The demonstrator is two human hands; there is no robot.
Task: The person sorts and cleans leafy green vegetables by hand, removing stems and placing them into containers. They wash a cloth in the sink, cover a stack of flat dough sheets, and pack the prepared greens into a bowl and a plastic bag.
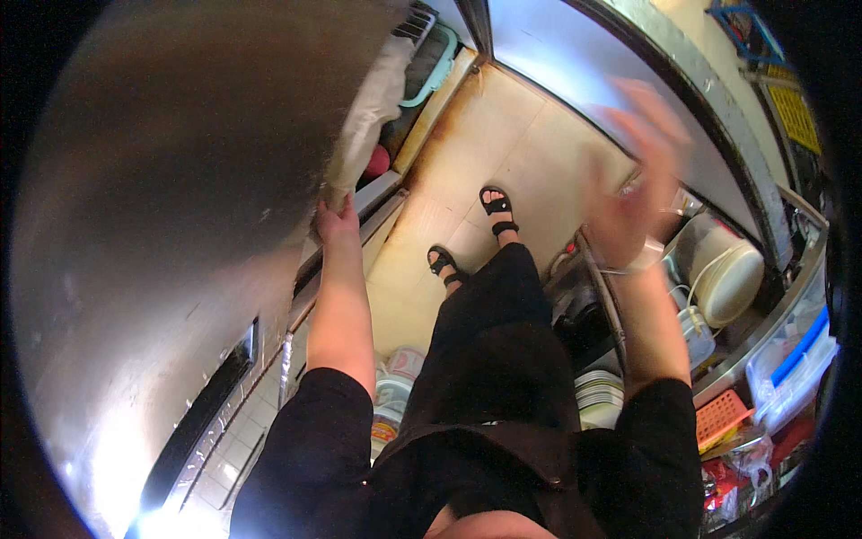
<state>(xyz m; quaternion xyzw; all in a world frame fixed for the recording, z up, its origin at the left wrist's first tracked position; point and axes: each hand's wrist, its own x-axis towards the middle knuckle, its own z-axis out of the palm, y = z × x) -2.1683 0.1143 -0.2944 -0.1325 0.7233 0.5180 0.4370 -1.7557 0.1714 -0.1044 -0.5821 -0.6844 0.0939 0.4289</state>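
Observation:
My left hand (337, 219) is at the tapered lower end of a whitish plastic bag or sheet (374, 101), with its fingers closed around it. It is beside the edge of a large stainless-steel panel (168, 202), which fills the left of the view. My right hand (636, 168) is raised on the other side, blurred by motion. Its fingers look spread and nothing shows between them. Behind it are a pale wall panel (552, 47) and a white lidded bucket (734, 283).
A teal plastic basket (441, 71) stands beyond the plastic. Stacked plates (599, 397) sit low by my right side, with an orange basket (724, 421) farther right. Tubs (394, 391) stand beside my legs. Pale tiles (502, 135) cover the floor around my sandals.

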